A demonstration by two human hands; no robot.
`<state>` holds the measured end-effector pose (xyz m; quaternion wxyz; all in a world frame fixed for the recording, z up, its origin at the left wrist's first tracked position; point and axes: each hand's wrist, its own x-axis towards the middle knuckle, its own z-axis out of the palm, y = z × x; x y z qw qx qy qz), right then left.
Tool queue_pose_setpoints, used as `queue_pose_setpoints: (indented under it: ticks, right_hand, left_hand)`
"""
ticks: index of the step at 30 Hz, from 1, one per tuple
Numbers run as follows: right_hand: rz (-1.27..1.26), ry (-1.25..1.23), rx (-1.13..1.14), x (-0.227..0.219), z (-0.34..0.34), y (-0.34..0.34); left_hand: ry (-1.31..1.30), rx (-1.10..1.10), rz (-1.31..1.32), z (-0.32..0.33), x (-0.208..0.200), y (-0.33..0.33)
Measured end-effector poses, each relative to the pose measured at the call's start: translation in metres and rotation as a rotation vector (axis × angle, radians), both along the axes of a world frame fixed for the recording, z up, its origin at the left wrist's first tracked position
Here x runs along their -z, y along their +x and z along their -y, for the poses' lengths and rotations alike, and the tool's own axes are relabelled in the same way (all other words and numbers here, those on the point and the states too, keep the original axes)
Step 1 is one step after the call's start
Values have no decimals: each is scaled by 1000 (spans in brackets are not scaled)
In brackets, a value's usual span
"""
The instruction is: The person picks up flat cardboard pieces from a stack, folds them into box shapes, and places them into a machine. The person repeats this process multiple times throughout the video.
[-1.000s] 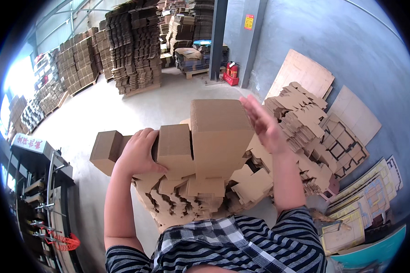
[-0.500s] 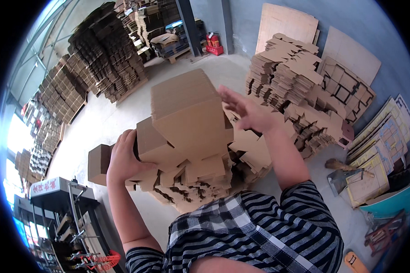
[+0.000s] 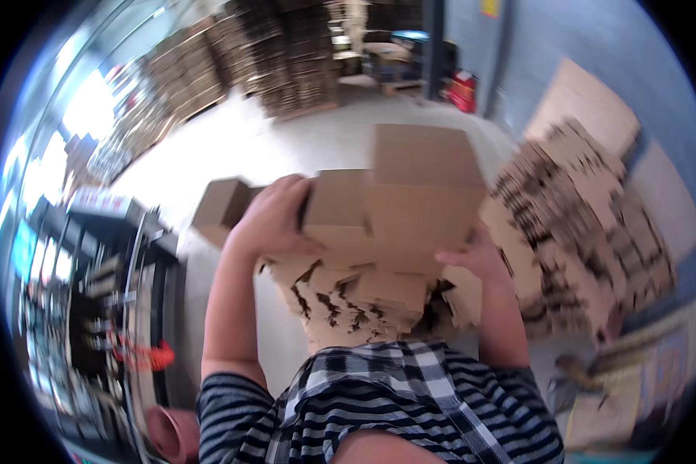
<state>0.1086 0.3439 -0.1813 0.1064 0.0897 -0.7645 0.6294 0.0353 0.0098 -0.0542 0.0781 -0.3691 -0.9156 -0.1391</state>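
A flat brown cardboard box blank (image 3: 410, 193) with cut flaps lies on top of a pile of the same blanks (image 3: 371, 301) in front of me. My left hand (image 3: 274, 220) grips its left flaps from above, fingers curled over the edge. Lower down, my right hand (image 3: 472, 259) holds the blank's right edge, partly hidden behind the cardboard. The picture is blurred by motion.
A second tall pile of cut cardboard blanks (image 3: 580, 224) stands to the right. Flat sheets (image 3: 588, 108) lean on the blue wall. Stacked cartons (image 3: 286, 54) line the far floor. A metal rack (image 3: 108, 309) stands at my left. A red object (image 3: 462, 89) sits by the wall.
The view has swung back to the left. My right hand has dropped from the blank's top right to its lower right edge. My left hand keeps its grip on the left flaps.
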Motion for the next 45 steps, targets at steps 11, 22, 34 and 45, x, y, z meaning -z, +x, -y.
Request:
queue_pose_setpoints:
  ticks: [11,22,34,45]
  right_hand:
    - [-66,-110,-14,11,-16,-2]
    - [7,-230,83,1,-1,9]
    - [80,53,145,-9,-15,20]
    - [-686,379,178,-131,39,26]
  left_hand:
    - [-3,57,-57,4,10,-10]
    - [42,7,-195,2,34,-9]
    - [104,12,-247,-2,44,-13]
    - [90,-8,-204,-2,43,-12]
